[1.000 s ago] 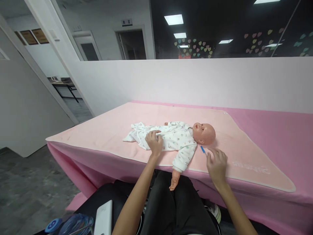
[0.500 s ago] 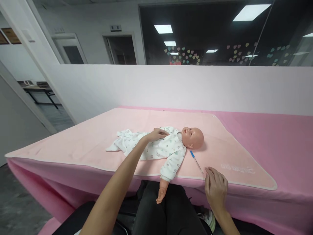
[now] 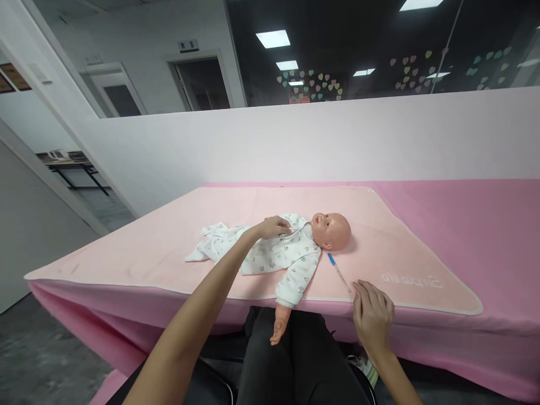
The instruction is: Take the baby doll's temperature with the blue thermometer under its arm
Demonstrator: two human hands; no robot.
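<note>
A baby doll in a white printed romper lies on its back on a light pink blanket, head to the right. One doll arm hangs over the table's near edge. My left hand rests on the romper's chest, fingers pinching the fabric near the collar. A thin thermometer with a blue end lies on the blanket beside the doll's head. My right hand rests at the blanket's near edge, fingertips just short of the thermometer's tip, holding nothing.
The blanket covers a table draped in a darker pink cloth. A white partition wall runs behind it. My dark-trousered lap is under the near edge. An open doorway with a black table is at the far left.
My left hand moved from the doll's belly up to its chest. My right hand drew back from beside the thermometer to the blanket's near edge. The camera view shifted.
</note>
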